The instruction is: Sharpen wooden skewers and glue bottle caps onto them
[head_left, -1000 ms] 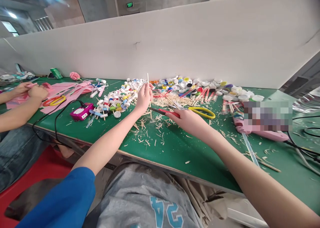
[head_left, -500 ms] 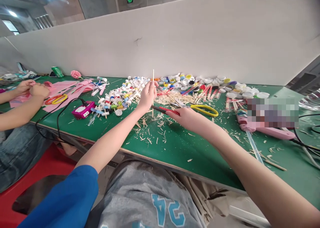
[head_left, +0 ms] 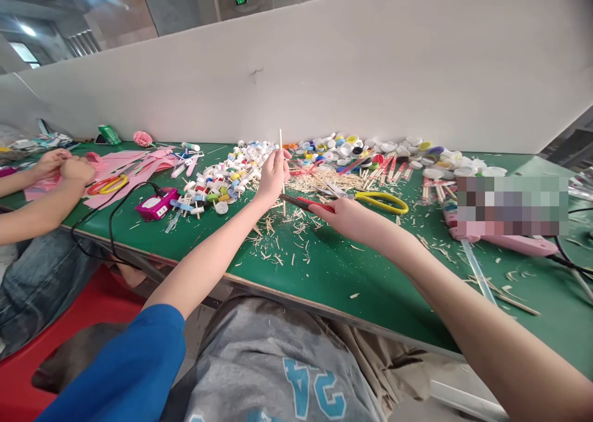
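Closed around a thin, pale wooden stick (head_left: 280,139), my left hand (head_left: 273,178) keeps it nearly upright, its top rising above the fingers and its lower end below them. My right hand (head_left: 340,215) grips a tool with a red handle and a dark, narrow front part (head_left: 296,201). That dark part meets or crosses the stick just under my left hand; whether it is a blade or jaws I cannot tell. Wood shavings (head_left: 278,240) lie scattered beneath both hands. Behind my right hand rest yellow-handled scissors (head_left: 382,202).
Bottle caps (head_left: 361,144) and capped stick pieces (head_left: 222,184) are heaped along the back. To the left are a magenta power adapter (head_left: 157,204) with a black cable, pink paper (head_left: 125,168) and another person's hands (head_left: 69,165). A pink glue gun (head_left: 528,243) lies right.
The view has shifted slightly. The stick leans a little more to the left at its top. Both hands keep their grips and nearly the same places.
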`<state>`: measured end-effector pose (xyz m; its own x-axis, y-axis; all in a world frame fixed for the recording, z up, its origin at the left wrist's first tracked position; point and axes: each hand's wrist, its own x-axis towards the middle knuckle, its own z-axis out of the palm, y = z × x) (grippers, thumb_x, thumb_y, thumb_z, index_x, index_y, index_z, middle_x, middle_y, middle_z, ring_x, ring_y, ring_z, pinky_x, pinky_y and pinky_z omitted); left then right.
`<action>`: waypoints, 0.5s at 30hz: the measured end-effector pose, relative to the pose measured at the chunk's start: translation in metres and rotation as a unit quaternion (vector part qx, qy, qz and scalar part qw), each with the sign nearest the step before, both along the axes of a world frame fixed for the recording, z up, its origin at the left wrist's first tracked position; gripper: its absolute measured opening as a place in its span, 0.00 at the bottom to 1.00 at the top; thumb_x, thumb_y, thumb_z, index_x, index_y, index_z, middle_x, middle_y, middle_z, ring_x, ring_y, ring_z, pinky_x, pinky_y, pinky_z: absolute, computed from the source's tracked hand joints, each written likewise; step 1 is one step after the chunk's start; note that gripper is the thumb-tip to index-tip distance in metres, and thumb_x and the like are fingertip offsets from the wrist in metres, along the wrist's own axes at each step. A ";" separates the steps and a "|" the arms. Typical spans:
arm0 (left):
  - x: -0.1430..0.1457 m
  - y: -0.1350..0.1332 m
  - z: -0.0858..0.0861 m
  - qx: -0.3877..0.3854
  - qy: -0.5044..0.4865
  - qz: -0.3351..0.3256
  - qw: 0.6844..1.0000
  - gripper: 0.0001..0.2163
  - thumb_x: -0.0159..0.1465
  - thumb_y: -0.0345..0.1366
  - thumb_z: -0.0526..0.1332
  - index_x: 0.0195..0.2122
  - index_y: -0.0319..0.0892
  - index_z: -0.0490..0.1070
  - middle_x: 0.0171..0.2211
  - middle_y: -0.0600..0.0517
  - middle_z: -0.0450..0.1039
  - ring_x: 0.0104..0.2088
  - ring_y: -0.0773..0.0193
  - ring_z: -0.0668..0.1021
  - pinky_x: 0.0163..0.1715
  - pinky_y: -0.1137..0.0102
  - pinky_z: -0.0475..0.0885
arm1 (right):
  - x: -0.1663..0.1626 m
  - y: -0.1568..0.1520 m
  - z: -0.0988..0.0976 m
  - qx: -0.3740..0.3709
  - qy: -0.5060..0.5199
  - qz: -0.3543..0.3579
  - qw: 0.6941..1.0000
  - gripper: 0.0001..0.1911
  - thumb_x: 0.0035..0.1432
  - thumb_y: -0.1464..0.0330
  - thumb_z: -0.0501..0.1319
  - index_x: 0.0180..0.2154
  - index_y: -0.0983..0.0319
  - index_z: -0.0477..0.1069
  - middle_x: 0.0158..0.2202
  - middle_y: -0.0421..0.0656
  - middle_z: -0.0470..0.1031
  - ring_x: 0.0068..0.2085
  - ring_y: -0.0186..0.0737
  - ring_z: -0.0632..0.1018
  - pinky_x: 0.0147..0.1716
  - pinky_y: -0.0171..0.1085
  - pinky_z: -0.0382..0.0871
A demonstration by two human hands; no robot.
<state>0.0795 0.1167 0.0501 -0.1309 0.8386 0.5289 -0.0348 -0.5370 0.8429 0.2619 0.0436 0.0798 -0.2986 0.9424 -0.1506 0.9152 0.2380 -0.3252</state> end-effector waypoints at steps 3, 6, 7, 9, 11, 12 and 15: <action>-0.001 0.001 -0.001 0.011 0.009 -0.004 1.000 0.14 0.73 0.42 0.47 0.32 0.44 0.63 0.17 0.58 0.54 0.17 0.71 0.60 0.20 0.72 0.58 | 0.001 0.001 -0.002 0.003 -0.008 0.005 1.000 0.25 0.66 0.49 0.46 0.25 0.59 0.59 0.19 0.38 0.60 0.18 0.32 0.59 0.21 0.37 0.50; -0.004 0.002 -0.003 0.017 0.010 0.000 1.000 0.14 0.73 0.43 0.47 0.33 0.45 0.63 0.17 0.58 0.54 0.17 0.70 0.59 0.19 0.72 0.58 | 0.008 0.005 -0.011 0.001 -0.041 0.028 0.999 0.27 0.65 0.47 0.45 0.25 0.59 0.61 0.18 0.38 0.58 0.18 0.33 0.58 0.21 0.37 0.51; -0.005 0.002 -0.003 0.015 0.007 0.007 1.000 0.14 0.73 0.42 0.47 0.32 0.45 0.63 0.17 0.58 0.54 0.17 0.70 0.59 0.19 0.72 0.58 | 0.011 0.007 -0.015 0.000 -0.055 0.045 0.997 0.28 0.65 0.46 0.44 0.25 0.59 0.63 0.18 0.38 0.58 0.18 0.34 0.59 0.21 0.38 0.52; -0.008 0.002 -0.004 0.005 0.001 0.025 1.000 0.13 0.73 0.41 0.47 0.32 0.45 0.62 0.17 0.58 0.53 0.17 0.70 0.59 0.19 0.72 0.58 | 0.015 0.009 -0.022 0.009 -0.071 0.079 0.994 0.29 0.65 0.46 0.43 0.26 0.58 0.66 0.18 0.40 0.58 0.19 0.36 0.61 0.22 0.38 0.53; -0.009 0.002 -0.003 -0.003 0.001 0.037 0.999 0.13 0.73 0.40 0.46 0.31 0.45 0.62 0.16 0.58 0.53 0.17 0.70 0.59 0.19 0.72 0.58 | 0.018 0.009 -0.025 0.013 -0.070 0.087 0.994 0.30 0.65 0.45 0.42 0.27 0.58 0.67 0.18 0.41 0.59 0.20 0.38 0.63 0.23 0.39 0.55; -0.009 0.002 -0.003 -0.005 0.002 0.039 0.999 0.13 0.73 0.40 0.47 0.31 0.45 0.62 0.16 0.58 0.53 0.17 0.70 0.59 0.19 0.72 0.58 | 0.018 0.008 -0.024 0.008 -0.067 0.081 0.994 0.31 0.64 0.44 0.41 0.26 0.58 0.67 0.18 0.41 0.60 0.20 0.38 0.64 0.23 0.39 0.55; -0.008 0.001 -0.002 -0.003 0.006 0.039 0.999 0.13 0.73 0.40 0.47 0.31 0.45 0.63 0.16 0.58 0.54 0.17 0.70 0.60 0.19 0.72 0.58 | 0.016 0.001 -0.013 -0.011 -0.047 0.055 0.997 0.32 0.63 0.42 0.42 0.22 0.58 0.61 0.17 0.40 0.60 0.18 0.35 0.63 0.21 0.38 0.53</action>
<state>0.0718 0.1176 0.0480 -0.1893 0.8290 0.5262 0.0169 -0.5331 0.8459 0.2776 0.0443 0.0665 -0.3846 0.9005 -0.2028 0.9101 0.3332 -0.2462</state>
